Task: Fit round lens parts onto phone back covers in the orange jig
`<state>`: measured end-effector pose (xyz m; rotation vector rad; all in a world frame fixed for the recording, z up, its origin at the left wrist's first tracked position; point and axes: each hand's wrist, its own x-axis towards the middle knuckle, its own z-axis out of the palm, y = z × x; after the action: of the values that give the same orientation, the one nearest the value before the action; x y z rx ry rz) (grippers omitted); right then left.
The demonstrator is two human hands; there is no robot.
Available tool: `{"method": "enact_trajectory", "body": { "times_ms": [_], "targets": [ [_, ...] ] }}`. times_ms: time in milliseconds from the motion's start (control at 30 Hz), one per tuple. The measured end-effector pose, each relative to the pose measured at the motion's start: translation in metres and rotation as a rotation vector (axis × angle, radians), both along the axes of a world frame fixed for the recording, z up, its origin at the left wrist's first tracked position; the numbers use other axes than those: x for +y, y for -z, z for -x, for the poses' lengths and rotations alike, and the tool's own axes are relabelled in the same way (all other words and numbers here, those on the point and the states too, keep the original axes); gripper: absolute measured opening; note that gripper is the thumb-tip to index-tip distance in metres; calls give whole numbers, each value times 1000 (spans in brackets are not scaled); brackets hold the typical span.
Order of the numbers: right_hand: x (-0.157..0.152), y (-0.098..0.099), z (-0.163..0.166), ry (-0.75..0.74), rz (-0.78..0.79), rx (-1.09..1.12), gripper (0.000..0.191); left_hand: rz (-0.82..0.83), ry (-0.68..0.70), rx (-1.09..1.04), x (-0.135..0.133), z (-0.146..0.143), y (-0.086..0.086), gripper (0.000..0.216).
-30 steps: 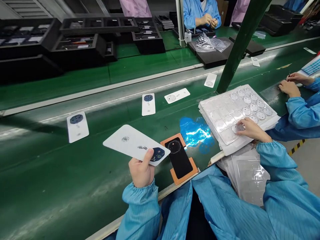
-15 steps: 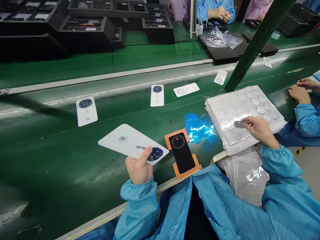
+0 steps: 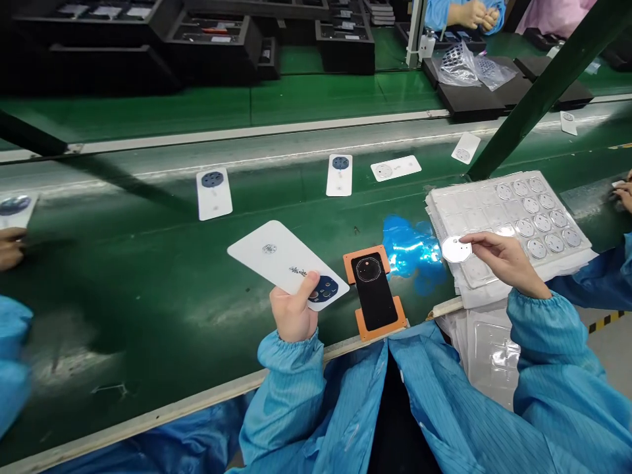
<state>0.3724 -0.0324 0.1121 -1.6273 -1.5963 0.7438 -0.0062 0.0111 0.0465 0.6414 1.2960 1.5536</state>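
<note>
My left hand point(image 3: 296, 309) grips a white phone back panel point(image 3: 276, 253) by one end, the thumb lying by its dark blue camera area. Between the fingertips of my right hand point(image 3: 503, 258) is a thin white disc with small holes point(image 3: 456, 249), held above the near left corner of a clear plastic tray point(image 3: 474, 217). Several similar round pieces sit in the tray's right-hand pockets. On the green surface between my hands lies an orange fixture point(image 3: 366, 329) bearing a black phone-shaped plate point(image 3: 376, 299) with a ring outline at its far end.
Several white panels point(image 3: 214, 197) lie in a row on the green belt point(image 3: 162, 283). A shiny blue film patch point(image 3: 412, 250) is beside the fixture. A slanted green post point(image 3: 548, 92) rises behind the tray. Black trays point(image 3: 345, 49) stand beyond; a co-worker's hand point(image 3: 10, 249) touches a panel at left.
My right hand has lifted the disc off the tray and moved it left, and its face now shows white. The view has turned left, bringing a co-worker's hand in at the left edge.
</note>
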Motion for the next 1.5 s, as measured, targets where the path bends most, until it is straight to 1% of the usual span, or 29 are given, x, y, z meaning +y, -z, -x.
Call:
{"method": "enact_trajectory", "body": {
  "times_ms": [100, 200, 300, 500, 567, 667, 833, 900, 967, 1033, 1100, 1167, 1267, 1333, 1400, 1500],
  "targets": [
    [10, 8, 16, -96, -17, 29, 25, 16, 1, -22, -1, -1, 0, 44],
    [23, 19, 35, -201, -46, 13, 19, 11, 10, -56, -2, -1, 0, 45],
    [40, 30, 57, -289, -48, 1, 19, 13, 20, -68, -3, -1, 0, 48],
    [73, 47, 99, -452, 127, 101, 34, -1, 20, -102, -6, 7, 3, 45],
    [85, 50, 109, -465, 164, 146, 37, -14, 16, -108, -7, 10, 5, 44],
    [106, 55, 121, -477, 237, 208, 35, -16, 22, -107, -7, 13, 8, 45],
    [135, 58, 136, -687, 336, 47, 29, -3, 36, -102, -10, 16, 11, 44],
    [141, 59, 144, -760, 407, -1, 26, -3, 39, -100, -11, 17, 11, 44],
    [144, 61, 152, -807, 424, -43, 22, 6, 36, -103, -11, 18, 12, 44],
    [144, 63, 160, -835, 346, -98, 16, 19, 24, -103, -12, 19, 12, 45],
    [139, 64, 162, -816, 208, -155, 13, 20, 10, -97, -12, 20, 13, 45],
    [129, 65, 157, -723, 68, -205, 14, 10, -1, -86, -12, 21, 13, 45],
    [105, 70, 142, -568, -102, -279, 19, 18, -4, -67, -12, 24, 14, 45],
    [87, 77, 132, -547, -163, -339, 27, 36, 0, -62, -11, 23, 15, 46],
    [72, 86, 127, -542, -193, -400, 37, 42, 14, -72, -10, 21, 17, 47],
    [59, 96, 130, -490, -208, -454, 41, 30, 53, -87, -7, 14, 19, 46]
  ]
}}
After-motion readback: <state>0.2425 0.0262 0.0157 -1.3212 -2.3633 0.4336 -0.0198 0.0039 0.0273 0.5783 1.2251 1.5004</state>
